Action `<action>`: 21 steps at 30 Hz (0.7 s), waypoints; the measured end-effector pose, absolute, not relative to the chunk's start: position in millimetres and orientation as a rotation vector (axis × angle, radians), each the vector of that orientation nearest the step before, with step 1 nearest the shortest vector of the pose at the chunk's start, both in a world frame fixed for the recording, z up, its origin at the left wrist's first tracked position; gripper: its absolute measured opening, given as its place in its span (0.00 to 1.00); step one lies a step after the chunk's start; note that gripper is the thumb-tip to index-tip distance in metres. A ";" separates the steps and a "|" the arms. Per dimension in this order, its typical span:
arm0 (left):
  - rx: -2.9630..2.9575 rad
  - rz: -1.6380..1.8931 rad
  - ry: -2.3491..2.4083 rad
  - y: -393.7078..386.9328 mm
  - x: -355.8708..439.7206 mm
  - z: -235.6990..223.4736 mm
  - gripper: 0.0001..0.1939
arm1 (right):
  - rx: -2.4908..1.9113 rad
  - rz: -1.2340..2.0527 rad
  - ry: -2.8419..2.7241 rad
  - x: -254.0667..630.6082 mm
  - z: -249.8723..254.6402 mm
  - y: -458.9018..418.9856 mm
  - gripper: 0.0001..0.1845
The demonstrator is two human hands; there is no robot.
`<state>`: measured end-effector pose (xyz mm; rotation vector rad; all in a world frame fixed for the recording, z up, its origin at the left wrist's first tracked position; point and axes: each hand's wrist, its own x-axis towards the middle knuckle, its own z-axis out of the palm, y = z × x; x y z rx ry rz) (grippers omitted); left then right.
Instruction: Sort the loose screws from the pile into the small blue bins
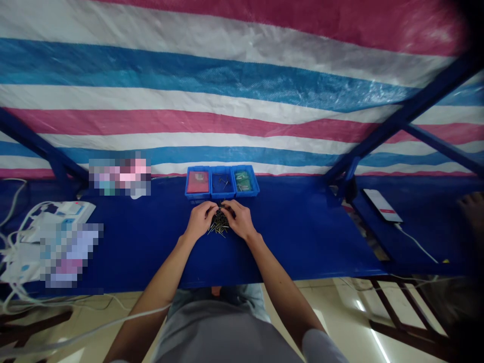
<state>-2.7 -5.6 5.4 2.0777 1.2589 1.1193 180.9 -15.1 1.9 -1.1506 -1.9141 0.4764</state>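
A pile of thin screws or nails [218, 225], dark and brass-coloured, lies on the blue table between my hands. My left hand [200, 220] is at the pile's left side, its fingers curled and closed toward the thumb. From the right, my right hand [239, 218] reaches the pile's far edge with its fingertips pinched. What the fingers hold is too small to make out. Just beyond my hands stand three joined blue bins: the left bin [186, 187] has a red bottom or insert, the middle bin [222, 195] holds a few thin screws or nails, and the right bin [257, 187] shows green with small pale pieces.
At the left lie a white power strip [83, 210], tangled white cables [17, 247] and blurred-out items. A phone [382, 205] on a charging cable rests on the table at the right, near another person's hand [472, 206]. Blue frame posts and a striped sheet [242, 91] stand behind.
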 end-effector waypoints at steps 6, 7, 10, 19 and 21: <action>2.061 1.116 1.281 -4.9 -3.0 2.3 0.12 | -1.118 0.480 -1.871 180.0 1.9 -14.7 0.12; 2.060 1.115 1.282 -4.7 -3.0 1.8 0.12 | -1.124 0.479 -1.865 180.0 1.8 -14.6 0.12; 2.061 1.109 1.285 -4.0 -2.9 1.2 0.13 | -1.146 0.468 -1.865 179.9 2.0 -14.5 0.12; 2.047 1.143 1.250 -3.7 -3.3 2.9 0.14 | -1.182 0.426 -1.901 180.4 2.8 -14.5 0.15; 2.052 1.151 1.246 -3.1 -3.7 2.5 0.14 | -1.199 0.418 -1.905 180.2 2.2 -14.5 0.15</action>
